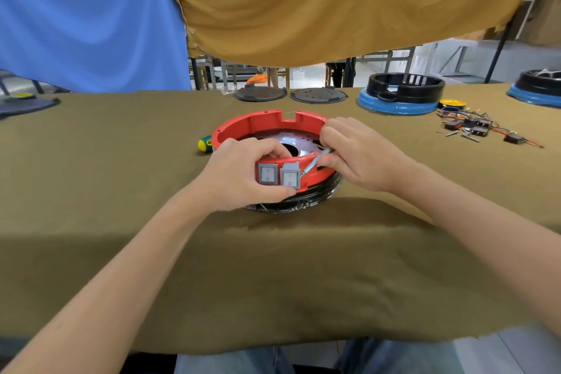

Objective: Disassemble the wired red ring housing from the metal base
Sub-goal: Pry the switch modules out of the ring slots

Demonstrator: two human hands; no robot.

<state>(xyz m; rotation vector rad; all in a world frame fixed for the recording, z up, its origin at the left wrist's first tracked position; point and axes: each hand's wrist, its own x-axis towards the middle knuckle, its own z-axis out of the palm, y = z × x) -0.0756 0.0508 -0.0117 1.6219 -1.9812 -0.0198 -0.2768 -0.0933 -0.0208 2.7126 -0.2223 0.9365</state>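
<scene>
Both your hands work at the near wall of the red ring housing (273, 123), which sits at the middle of the olive-covered table (121, 191).

Your left hand (239, 173) curls around the housing's near wall, thumb under the right of two grey rocker switches (279, 174). Your right hand (358, 152) pinches a thin grey tool (315, 161) just right of them. Inside the housing lies the metal base (291, 143); a screwdriver (205, 143) lies just left, loose wired parts (479, 126) well to the right.

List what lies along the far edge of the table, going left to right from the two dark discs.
Plain dark round disc → perforated dark round disc → black ring housing on blue base → small yellow round object.
</scene>
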